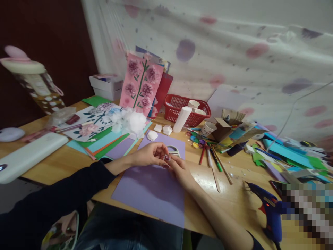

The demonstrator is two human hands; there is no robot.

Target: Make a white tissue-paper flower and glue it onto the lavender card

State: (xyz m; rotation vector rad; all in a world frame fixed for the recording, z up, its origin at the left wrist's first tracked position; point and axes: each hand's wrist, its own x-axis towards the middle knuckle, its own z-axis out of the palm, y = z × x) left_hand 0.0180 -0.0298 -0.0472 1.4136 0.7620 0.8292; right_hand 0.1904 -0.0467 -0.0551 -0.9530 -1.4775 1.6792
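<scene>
Sitting just left of centre there's a heap of fluffy white stuff (pixel 134 122), then the left hand (pixel 148 153) comes in, fingertips pinched on a tiny purple-and-white bit (pixel 167 158). That bit's mid-frame, up over the purple sheet (pixel 148 194), too small and covered to make out properly. Right hand (pixel 180 170) meets it from the other side, thumb and finger closed on the same thing, so 2 hands on 1 piece. Looks to me like the fiddly shaping step, and I'd say the next move calls for a light, steady pinch so it doesn't get squashed. Glue gun (pixel 270 208) lies lower right, untouched.
</scene>
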